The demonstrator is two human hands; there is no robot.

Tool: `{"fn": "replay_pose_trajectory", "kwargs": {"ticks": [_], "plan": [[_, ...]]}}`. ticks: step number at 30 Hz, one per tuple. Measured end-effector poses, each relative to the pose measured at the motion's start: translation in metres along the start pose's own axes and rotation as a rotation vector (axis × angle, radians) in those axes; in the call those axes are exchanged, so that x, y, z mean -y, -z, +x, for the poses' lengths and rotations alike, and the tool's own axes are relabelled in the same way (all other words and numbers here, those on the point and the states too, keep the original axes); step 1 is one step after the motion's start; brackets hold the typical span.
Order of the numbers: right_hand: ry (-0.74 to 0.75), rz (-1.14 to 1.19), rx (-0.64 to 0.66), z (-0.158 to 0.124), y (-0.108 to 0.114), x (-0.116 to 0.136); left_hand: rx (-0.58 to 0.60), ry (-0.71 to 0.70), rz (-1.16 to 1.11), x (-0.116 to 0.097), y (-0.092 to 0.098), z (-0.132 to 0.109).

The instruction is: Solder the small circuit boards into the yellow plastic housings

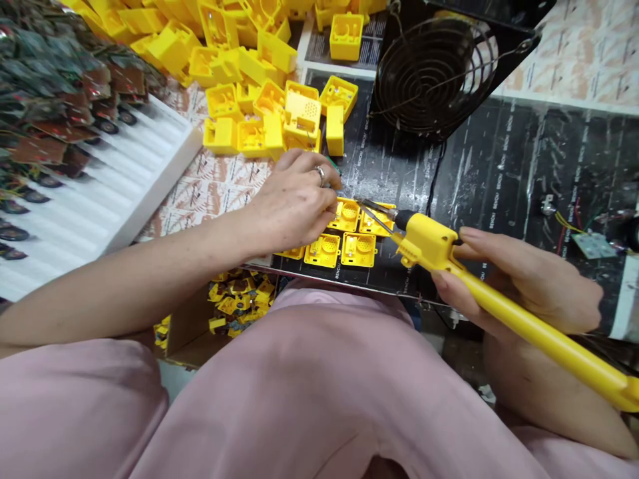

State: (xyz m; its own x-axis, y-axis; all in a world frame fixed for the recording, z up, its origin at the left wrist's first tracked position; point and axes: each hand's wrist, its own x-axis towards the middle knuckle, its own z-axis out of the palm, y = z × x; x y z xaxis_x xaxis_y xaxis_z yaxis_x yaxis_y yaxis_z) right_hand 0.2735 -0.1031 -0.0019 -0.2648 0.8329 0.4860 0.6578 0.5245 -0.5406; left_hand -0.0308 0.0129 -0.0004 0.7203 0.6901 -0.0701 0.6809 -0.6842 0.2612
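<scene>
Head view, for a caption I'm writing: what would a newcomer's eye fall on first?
Probably the heap of yellow cases at the top, left of the black fan. Next, the long yellow tool in the right hand, its tip by small open yellow housings near the centre. On the left, a white foam block bears many circuit boards.
</scene>
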Motion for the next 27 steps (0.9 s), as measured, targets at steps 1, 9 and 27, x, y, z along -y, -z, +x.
{"fn": "replay_pose_trajectory", "kwargs": {"ticks": [1, 9, 27], "plan": [[0.055, -0.012, 0.004, 0.001, 0.0, 0.001, 0.002, 0.001, -0.01, 0.001, 0.002, -0.001], [0.091, 0.081, -0.148, -0.003, -0.025, -0.001, -0.116, 0.124, -0.04, 0.011, -0.007, -0.007], [0.223, 0.034, -0.002, 0.006, -0.032, 0.014, -0.085, 0.13, 0.031, 0.005, -0.008, 0.004]]}}
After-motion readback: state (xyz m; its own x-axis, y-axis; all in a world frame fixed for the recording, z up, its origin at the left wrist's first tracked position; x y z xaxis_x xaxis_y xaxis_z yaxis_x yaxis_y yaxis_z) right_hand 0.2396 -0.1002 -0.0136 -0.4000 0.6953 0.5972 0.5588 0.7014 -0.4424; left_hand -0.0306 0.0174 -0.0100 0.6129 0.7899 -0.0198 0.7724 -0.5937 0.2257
